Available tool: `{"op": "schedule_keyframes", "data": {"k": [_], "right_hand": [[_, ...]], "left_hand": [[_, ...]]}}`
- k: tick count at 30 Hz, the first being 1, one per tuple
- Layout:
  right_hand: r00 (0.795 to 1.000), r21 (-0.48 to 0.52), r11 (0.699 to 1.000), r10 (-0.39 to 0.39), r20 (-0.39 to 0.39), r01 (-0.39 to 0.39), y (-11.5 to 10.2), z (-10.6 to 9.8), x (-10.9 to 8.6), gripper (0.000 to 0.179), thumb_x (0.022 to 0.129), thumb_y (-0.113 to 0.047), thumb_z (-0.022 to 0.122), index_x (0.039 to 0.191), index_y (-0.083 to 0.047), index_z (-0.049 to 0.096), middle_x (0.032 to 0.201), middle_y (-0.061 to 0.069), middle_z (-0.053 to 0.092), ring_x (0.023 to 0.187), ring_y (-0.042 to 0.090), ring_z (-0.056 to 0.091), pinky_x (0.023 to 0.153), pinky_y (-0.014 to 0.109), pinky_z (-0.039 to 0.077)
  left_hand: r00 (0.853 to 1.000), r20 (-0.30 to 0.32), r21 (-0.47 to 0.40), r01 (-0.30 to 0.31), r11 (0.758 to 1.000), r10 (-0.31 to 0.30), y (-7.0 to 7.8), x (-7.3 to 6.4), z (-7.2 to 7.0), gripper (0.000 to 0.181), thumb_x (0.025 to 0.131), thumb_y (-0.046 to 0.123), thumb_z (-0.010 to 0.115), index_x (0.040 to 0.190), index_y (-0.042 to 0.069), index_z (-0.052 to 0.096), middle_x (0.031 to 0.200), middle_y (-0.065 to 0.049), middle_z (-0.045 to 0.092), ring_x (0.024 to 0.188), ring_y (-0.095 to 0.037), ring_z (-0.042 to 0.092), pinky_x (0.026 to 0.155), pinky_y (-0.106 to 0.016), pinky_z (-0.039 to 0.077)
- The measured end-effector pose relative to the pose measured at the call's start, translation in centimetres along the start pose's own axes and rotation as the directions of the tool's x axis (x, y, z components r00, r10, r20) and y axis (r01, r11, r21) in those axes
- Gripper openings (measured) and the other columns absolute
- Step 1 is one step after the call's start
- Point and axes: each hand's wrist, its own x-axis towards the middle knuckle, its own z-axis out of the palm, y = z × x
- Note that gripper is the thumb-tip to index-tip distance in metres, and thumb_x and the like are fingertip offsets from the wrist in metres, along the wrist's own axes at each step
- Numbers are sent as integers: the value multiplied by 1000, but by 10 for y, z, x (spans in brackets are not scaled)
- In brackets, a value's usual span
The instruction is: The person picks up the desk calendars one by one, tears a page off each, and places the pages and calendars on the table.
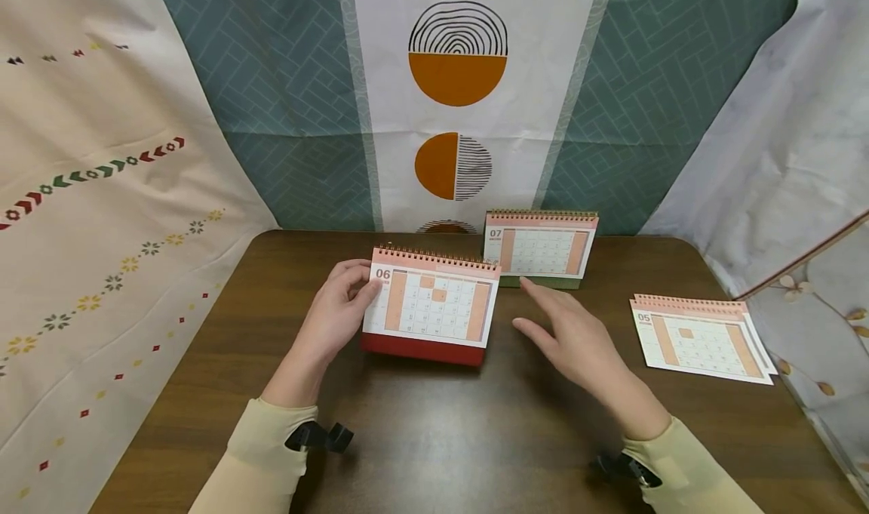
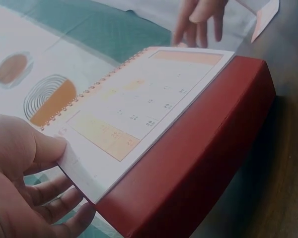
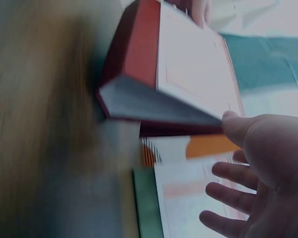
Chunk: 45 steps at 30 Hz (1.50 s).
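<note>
A red-based desk calendar [image 1: 434, 303] showing page 06 stands near the middle of the table, tilted back, with a spiral binding on top. My left hand [image 1: 342, 303] grips its left edge, thumb on the front page and fingers behind, as the left wrist view shows. Off its right side, my right hand [image 1: 570, 333] is held with fingers extended and thumb apart, holding nothing. In the right wrist view the calendar's hollow red base [image 3: 139, 64] shows from the side. Behind stands a green-based desk calendar [image 1: 543, 250] showing page 07.
At the right of the table [image 1: 421, 438] lie loose spiral-punched calendar pages [image 1: 702, 337], the top one numbered 05. A patterned teal and white cloth [image 1: 292, 84] hangs along the back edge, with pale cloths at both sides.
</note>
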Motion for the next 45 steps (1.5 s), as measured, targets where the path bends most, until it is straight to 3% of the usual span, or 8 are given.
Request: {"op": "schedule_keyframes", "data": {"k": [5, 10, 18, 23, 32, 37, 42, 45], "right_hand": [[1000, 59, 998, -14, 23, 12, -21, 14, 4, 74, 109, -36, 73, 172, -15, 40, 165, 15, 54, 149, 39, 53, 115, 64, 46], [1000, 86, 996, -9, 10, 8, -29, 24, 1, 76, 110, -26, 73, 174, -11, 34, 165, 17, 53, 141, 37, 62, 108, 60, 53], [997, 208, 978, -1, 73, -14, -32, 35, 20, 85, 109, -26, 74, 176, -8, 24, 166, 17, 50, 131, 35, 68, 105, 55, 57], [994, 248, 966, 43, 101, -67, -33, 38, 35, 81, 111, -27, 70, 175, -4, 25, 167, 19, 49, 135, 35, 65, 109, 56, 54], [988, 232, 966, 90, 126, -117, -40, 40, 55, 82, 111, -27, 68, 175, -4, 22, 174, 20, 39, 149, 37, 52, 116, 59, 47], [990, 230, 968, 77, 121, -103, -43, 41, 66, 80, 112, -25, 66, 174, 0, 22, 175, 24, 35, 155, 40, 45, 121, 60, 41], [995, 224, 971, 65, 80, -82, -42, 43, 80, 79, 111, -26, 68, 174, -3, 25, 162, 25, 44, 126, 39, 63, 104, 58, 53], [997, 238, 969, 44, 68, -59, -41, 44, 88, 80, 111, -25, 69, 174, -3, 25, 153, 26, 50, 112, 35, 63, 93, 53, 55]], "left_hand": [[1000, 2, -8, -7, 1000, 7, -2, -4, 2, 22, 111, 13, 67, 128, 2, 74, 157, -10, 50, 134, -32, 55, 106, -52, 54], [1000, 13, -10, -5, 1000, 5, -5, -6, 6, 25, 111, 13, 67, 133, 4, 73, 156, -10, 52, 138, -32, 53, 113, -53, 50], [999, 6, 24, 34, 999, -34, -13, -8, 5, 32, 112, 16, 67, 143, 9, 68, 143, -11, 63, 123, -32, 60, 108, -52, 51], [999, 8, 54, 31, 998, -32, -14, -3, 4, 35, 113, 18, 66, 147, 10, 66, 134, -12, 68, 114, -31, 62, 99, -48, 52], [999, 16, 88, 26, 996, -27, -20, 13, -2, 41, 115, 21, 62, 155, 12, 60, 154, -12, 60, 129, -32, 57, 112, -56, 47], [1000, 2, 83, 12, 996, -12, -23, 22, -6, 40, 114, 18, 64, 153, 11, 62, 151, -13, 62, 128, -33, 57, 110, -55, 49], [1000, -22, 84, 9, 996, -7, -28, 31, -9, 41, 112, 18, 68, 152, 12, 63, 146, -13, 65, 130, -36, 58, 112, -55, 49], [999, -40, 103, 2, 995, 2, -30, 38, -9, 36, 111, 19, 69, 147, 12, 66, 146, -13, 66, 133, -36, 58, 114, -57, 48]]}}
